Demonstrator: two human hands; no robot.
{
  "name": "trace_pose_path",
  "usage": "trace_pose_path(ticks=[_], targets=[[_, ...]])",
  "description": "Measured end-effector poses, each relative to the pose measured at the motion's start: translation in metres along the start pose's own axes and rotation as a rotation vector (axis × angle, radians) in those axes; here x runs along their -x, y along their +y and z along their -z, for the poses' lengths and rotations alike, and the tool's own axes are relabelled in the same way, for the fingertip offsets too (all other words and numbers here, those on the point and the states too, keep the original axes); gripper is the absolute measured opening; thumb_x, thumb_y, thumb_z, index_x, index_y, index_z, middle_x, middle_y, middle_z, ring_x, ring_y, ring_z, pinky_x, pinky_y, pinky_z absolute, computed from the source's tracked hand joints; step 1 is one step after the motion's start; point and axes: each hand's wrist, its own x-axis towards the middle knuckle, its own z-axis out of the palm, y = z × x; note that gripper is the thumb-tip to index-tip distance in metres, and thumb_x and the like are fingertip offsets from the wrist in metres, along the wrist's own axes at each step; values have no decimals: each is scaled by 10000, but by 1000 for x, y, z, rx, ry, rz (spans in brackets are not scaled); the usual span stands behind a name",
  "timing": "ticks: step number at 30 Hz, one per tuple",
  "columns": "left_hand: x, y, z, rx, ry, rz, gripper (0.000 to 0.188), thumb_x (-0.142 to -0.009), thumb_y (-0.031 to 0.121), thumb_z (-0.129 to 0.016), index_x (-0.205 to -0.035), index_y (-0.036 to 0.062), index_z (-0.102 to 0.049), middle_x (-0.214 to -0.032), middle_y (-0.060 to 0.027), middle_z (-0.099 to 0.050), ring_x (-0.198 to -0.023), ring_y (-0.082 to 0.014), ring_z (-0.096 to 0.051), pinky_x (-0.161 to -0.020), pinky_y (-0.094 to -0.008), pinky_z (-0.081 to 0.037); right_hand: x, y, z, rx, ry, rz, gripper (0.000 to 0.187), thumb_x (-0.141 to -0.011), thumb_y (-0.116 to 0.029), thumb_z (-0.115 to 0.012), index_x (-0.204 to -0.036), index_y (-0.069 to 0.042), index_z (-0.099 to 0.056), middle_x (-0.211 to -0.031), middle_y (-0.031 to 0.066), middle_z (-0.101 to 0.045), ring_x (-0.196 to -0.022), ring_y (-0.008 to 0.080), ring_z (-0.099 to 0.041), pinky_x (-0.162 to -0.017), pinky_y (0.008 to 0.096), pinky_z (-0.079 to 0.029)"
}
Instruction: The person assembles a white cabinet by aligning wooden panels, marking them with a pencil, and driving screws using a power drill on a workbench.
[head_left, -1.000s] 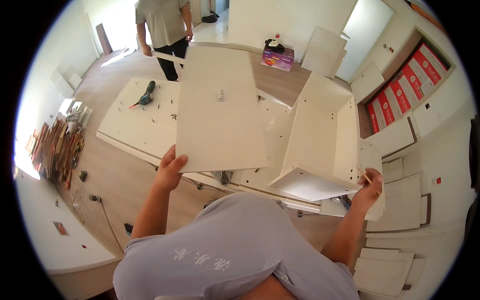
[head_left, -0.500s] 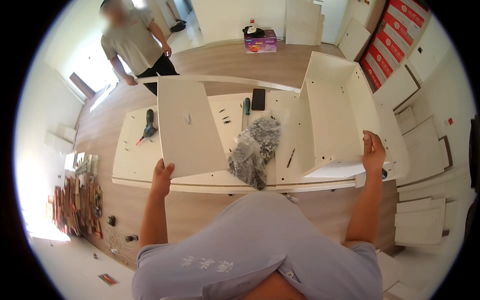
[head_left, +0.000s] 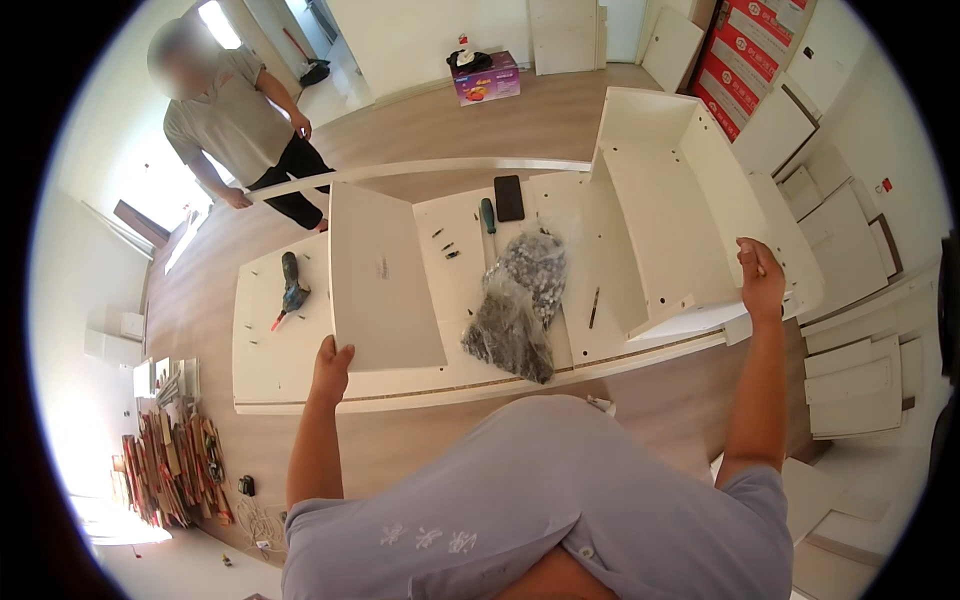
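Note:
My left hand is closed on the near lower corner of a white panel, which stands tilted over a long white board. To the right, my right hand is curled shut beside the near right end of an open white box-shaped cabinet section; whatever may be in its fingers is too small to make out. Between them lie clear plastic bags of small fittings, a green-handled screwdriver, a dark phone and a thin dark pen-like rod.
A cordless drill lies at the board's left. Across the far side, another person has a hand at the end of a long white strip. Loose panels lean at right; a purple carton stands behind, scrap strips at left.
The panel in my left hand has turned and shows a narrower face. My right hand has drawn slightly away from the cabinet section's edge. The whole view has shifted.

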Motion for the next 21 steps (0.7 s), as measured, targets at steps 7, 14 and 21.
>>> trace_pose_path(ticks=[7, 14, 21], targets=[[9, 17, -15, -761, 50, -207, 354, -953, 226, -652, -1149, -19, -489, -960, -343, -684, -941, -579, -627, -794, -619, -511, -1, 4, -5, -28, 9, 3, 266, -1063, -255, -629, -1168, -33, -731, -1053, 85, -756, -911, 177, -707, -837, 304, -560], [34, 95, -96, -832, -180, -15, 632, -953, 200, -603, -1449, -76, -323, -1175, -404, -641, -1124, -552, -625, -998, -583, -503, -1, 10, -2, 4, 28, -23, 259, -1056, -250, -642, -1166, -37, -740, -1070, 84, -766, -941, 167, -704, -855, 313, -553], [29, 64, -193, -520, -269, -206, 1028, -836, -29, -589, -1665, 62, 12, -1695, -312, -78, -1582, -470, -95, -1241, -548, -226, 0, 15, -5, -33, 40, -46, 270, -1049, -270, -661, -1177, -49, -748, -1067, 77, -769, -953, 148, -704, -848, 305, -557]])
